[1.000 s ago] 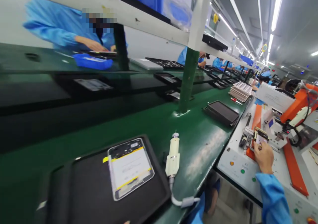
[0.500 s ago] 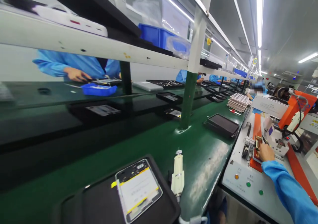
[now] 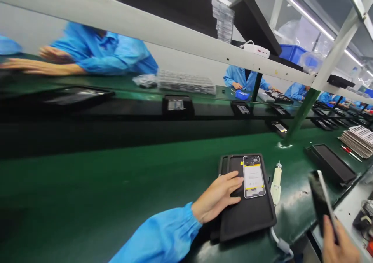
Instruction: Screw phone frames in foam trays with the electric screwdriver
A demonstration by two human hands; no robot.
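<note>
Phone frame (image 3: 253,176) on black tray (image 3: 247,216), just beside left hand (image 3: 217,197) fingertips.

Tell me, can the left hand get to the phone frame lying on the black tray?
Probably yes. The left hand already rests on the black tray, fingertips right beside the phone frame, with nothing between them.

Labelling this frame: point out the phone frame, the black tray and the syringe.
phone frame (image 3: 253,176): head view, white label at its middle.
black tray (image 3: 247,220): head view, bare near end.
syringe (image 3: 276,182): head view, pale barrel.

Two hands (image 3: 217,197) (image 3: 340,243), one phone frame (image 3: 253,176), one black tray (image 3: 247,212), one syringe (image 3: 276,179).
</note>
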